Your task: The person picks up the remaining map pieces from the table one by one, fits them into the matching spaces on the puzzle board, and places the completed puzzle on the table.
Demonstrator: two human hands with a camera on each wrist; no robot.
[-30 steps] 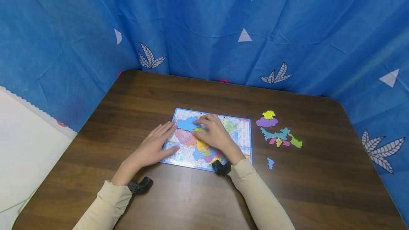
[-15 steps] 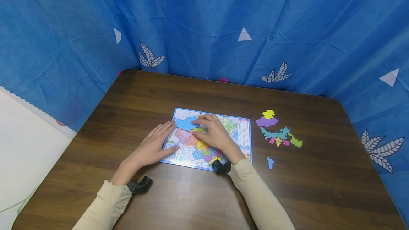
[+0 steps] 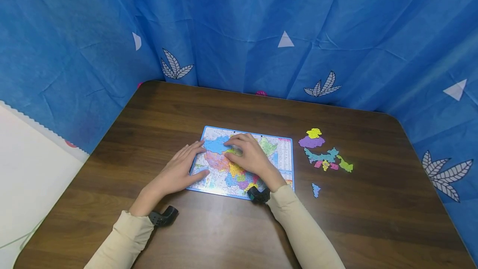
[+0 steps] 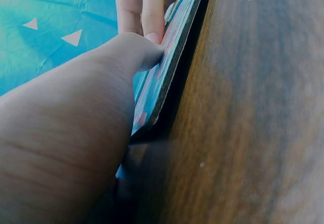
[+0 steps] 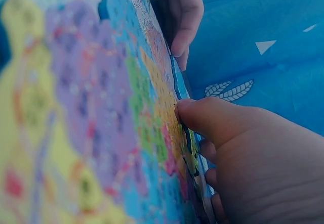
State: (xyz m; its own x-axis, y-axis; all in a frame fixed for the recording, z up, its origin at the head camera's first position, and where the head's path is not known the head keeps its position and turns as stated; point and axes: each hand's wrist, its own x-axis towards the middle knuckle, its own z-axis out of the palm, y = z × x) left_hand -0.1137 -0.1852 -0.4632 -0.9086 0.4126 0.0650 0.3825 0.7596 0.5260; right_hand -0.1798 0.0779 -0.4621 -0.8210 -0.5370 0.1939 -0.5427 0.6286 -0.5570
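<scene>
A map puzzle board (image 3: 285, 157) lies on the table under both hands. A large blue puzzle piece (image 3: 215, 145) sits at its upper left. My right hand (image 3: 250, 155) curls over the board, pinching the right end of that piece between thumb and fingers. Beside the thumb shows a yellow-green section (image 3: 234, 152). My left hand (image 3: 184, 168) rests with extended fingers along the board's left edge, fingertips at the blue piece's left end. The right wrist view shows my right thumb (image 5: 212, 115) at a dark seam in the map, with left-hand fingers (image 5: 188, 24) beyond.
Right of the board lie loose pieces: a yellow one (image 3: 314, 133) overlapping a purple one (image 3: 311, 142), a teal one (image 3: 319, 157), a green one (image 3: 345, 164), and a small blue one (image 3: 316, 190). A blue curtain (image 3: 239, 32) hangs behind the wooden table (image 3: 209, 235).
The blue piece has shifted slightly left and the dark gap along its lower edge looks thinner. My left fingertips have moved slightly left; the right hand stays almost still.
</scene>
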